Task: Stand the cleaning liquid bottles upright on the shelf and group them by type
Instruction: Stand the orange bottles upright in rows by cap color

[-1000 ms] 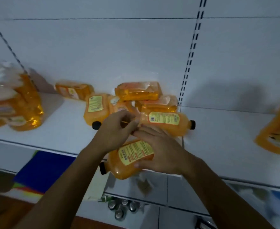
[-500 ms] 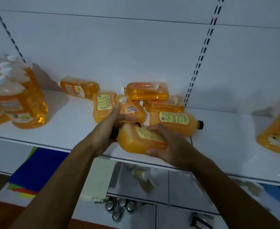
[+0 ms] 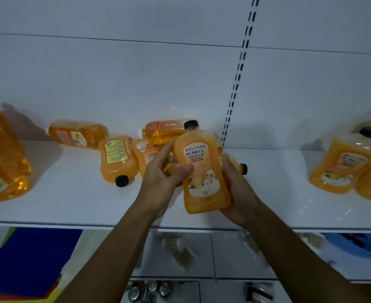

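**A full bottle held upright over the shelf front**

The white shelf (image 3: pixel 66 200) runs the whole width, with its front lip just under the person's wrists and a slotted upright (image 3: pixel 238 84) splitting the back wall. The widest bare stretch lies right of centre, between the fallen heap (image 3: pixel 136 154) and the standing black-capped bottles (image 3: pixel 344 165) at the far right — that looks like the natural landing room. At the left edge, upright white-capped bottles (image 3: pixel 3 158) crowd the end.

The black-capped bottle (image 3: pixel 202 169) is held upright, label facing out, just above the shelf near its front edge. It looks full of orange liquid, so I'd judge it fairly heavy, its plastic walls smooth and a little slippery — best taken round the broad lower body, as now.

The right hand (image 3: pixel 237 189) wraps its side and base. The left hand (image 3: pixel 164 173) steadies the other side, thumb pressed across the label, fingers curled behind.
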### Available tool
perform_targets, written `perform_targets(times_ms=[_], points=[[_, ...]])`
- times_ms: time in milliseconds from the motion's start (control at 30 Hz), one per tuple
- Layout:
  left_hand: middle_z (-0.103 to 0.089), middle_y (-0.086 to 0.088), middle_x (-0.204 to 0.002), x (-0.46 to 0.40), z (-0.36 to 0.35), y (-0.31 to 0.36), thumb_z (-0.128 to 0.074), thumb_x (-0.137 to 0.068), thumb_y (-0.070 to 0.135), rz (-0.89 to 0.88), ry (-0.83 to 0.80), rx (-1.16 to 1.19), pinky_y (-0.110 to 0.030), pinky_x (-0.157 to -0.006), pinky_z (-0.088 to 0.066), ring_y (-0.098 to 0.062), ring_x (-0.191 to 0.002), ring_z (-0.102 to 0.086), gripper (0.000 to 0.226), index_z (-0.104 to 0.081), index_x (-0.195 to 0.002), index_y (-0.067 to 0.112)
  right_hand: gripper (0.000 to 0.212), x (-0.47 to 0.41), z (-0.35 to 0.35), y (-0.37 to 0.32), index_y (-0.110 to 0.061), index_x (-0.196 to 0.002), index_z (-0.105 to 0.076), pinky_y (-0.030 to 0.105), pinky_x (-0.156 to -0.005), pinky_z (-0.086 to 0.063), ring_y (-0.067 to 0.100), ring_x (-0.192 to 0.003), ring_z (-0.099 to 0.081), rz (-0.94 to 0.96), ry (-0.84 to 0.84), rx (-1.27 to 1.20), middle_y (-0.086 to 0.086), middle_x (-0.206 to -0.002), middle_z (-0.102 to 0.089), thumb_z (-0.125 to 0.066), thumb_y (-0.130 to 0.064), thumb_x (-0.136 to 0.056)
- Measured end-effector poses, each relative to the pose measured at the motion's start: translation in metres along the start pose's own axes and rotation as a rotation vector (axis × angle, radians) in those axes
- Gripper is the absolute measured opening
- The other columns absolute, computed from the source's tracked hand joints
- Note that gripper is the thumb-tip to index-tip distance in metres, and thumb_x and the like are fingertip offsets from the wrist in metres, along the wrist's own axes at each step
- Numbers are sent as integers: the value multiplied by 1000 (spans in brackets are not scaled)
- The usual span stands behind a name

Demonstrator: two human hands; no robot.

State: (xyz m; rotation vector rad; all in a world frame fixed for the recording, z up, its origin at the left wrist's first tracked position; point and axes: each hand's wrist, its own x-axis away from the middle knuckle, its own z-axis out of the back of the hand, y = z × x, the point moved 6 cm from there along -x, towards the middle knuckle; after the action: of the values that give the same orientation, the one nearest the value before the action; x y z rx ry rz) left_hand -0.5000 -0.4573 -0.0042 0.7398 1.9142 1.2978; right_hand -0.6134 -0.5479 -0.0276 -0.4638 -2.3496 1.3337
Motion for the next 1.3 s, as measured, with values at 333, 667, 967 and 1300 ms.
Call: perform_targets(times_ms=[333,667,967,1300], points=[[-68,9,-108,-6,-12,-2,-78,-70,12,-14,68,-97,-26,-70,-58,-13,-97,-69,74,-50,-136,26,42,11,22,-18,-29,-117,-62,30,-81,-56,13,-99,-69,352,247,494,-6,-109,-71,-55,-51,-83],[-55,3,-120,-36,-165,-43,-68,-82,-9,-48,-236,-137,-25,-71,-58,-9,-99,-67,68,-47,-130,33,36,84,138,-68,-24,-132,-54,21,-83,-55,4,-105,-63,610,620,705,-11,-115,-67,-54,-31,-96],[-55,6,-124,-61,-258,-88,-70,-84,1,-56,-334,-323,-34,-93,-54,-11,-114,-58,64,-42,-132,34,60,117,206,-93,-15,-147,-30,6,-105,-27,7,-134,-29,685,982,936,8,-149,-33,-58,-25,-95],[-54,8,-127,-64,-141,-50,-64,-88,8,-173,-1,-858,-15,-89,-41,-1,-111,-50,56,-45,-138,21,48,74,128,-65,-8,-132,-44,26,-109,-37,18,-127,-46,1132,561,1148,8,-131,-50,-60,-13,-88]])
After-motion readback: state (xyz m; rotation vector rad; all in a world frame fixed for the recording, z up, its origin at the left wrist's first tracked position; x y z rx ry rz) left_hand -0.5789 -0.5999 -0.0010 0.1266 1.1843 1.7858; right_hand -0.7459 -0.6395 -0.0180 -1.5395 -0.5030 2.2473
